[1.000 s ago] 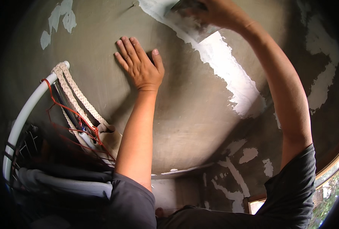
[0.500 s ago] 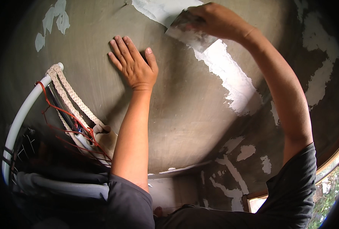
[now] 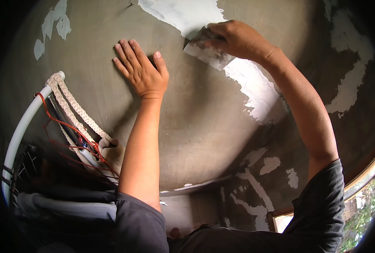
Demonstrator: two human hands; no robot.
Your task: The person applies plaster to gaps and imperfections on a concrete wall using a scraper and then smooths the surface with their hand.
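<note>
The left hand (image 3: 143, 69) lies flat, fingers spread, on a grey wall (image 3: 196, 126). Just right of it, the right hand (image 3: 238, 40) grips a putty knife (image 3: 206, 50) against white filler (image 3: 255, 86). Patches are filled; most grey remains bare.

place: looks like a room mid-renovation, basically a building site indoors

wall: bare grey cement wall (image 3: 196, 139), unpainted, with rough white filler patches (image 3: 255, 88) smeared here and there

tool: a putty-caked scraper blade (image 3: 206, 52) pressed flat against the wall

window: wooden window frame (image 3: 364, 177) at lower right with green leaves outside, so daylight is coming in

clutter: white pipe (image 3: 16, 139), braided white rope (image 3: 71, 105) and red cord (image 3: 69, 130) bundled at left
</note>
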